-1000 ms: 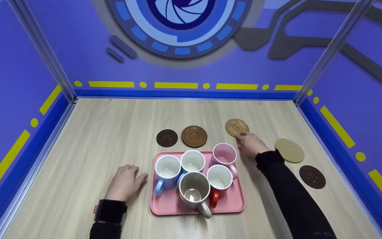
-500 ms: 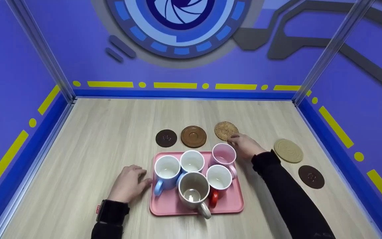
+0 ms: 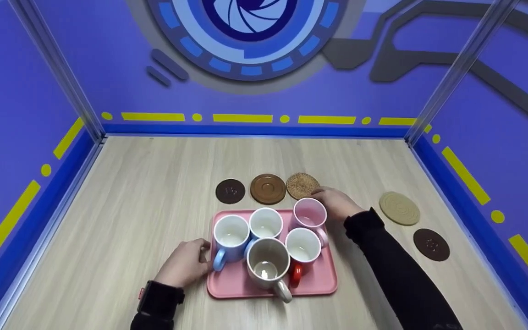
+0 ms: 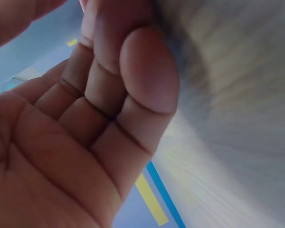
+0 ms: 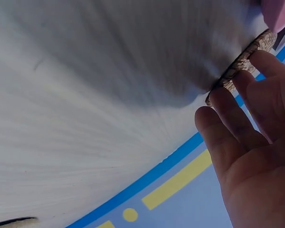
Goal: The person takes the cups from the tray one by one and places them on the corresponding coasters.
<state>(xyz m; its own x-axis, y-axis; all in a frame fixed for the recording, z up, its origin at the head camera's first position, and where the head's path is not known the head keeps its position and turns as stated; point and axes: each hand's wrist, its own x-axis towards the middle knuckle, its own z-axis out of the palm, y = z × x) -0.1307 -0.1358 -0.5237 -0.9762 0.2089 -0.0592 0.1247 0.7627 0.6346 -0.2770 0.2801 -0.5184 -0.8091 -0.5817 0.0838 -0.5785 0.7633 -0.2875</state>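
1. We are seeing the right hand [image 3: 336,204] holding its fingers apart and only slightly bent, their tips touching the edge of a flat, tan, round coaster of woven-looking fibre [image 3: 301,185]. No firm grip is showing. We are judging that the fingers are meeting the edge because so thin a disc is offering little else to hold.

2. We are finding the left hand [image 3: 186,262] lying low, its fingers curled, at the left rim of a pink, rectangular, round-cornered tray [image 3: 231,285]. We are not able to tell whether it is pinching that rim; it is possibly steadying the tray.

3. The woven coaster is lying behind the tray, just beside a brown, ringed, wood-like round coaster [image 3: 268,188]; a small, dark-brown round coaster [image 3: 230,191] is ending the row, which is looking deliberately aligned.

4. Five mugs are standing upright on the tray: two pale-blue, white-lined mugs [image 3: 231,236], a pink mug [image 3: 310,216], a red, white-lined mug [image 3: 303,246] and a tall taupe mug [image 3: 268,261]. They are clustering closely, presumably to fit.

5. Farther right, a beige, ridged round coaster [image 3: 399,208] and a second dark-brown round coaster [image 3: 431,244] are lying apart.

6. Against the frame one second earlier, the woven coaster is sitting farther left, closing its gap; the left hand is lying nearer the tray, fingers more curled.
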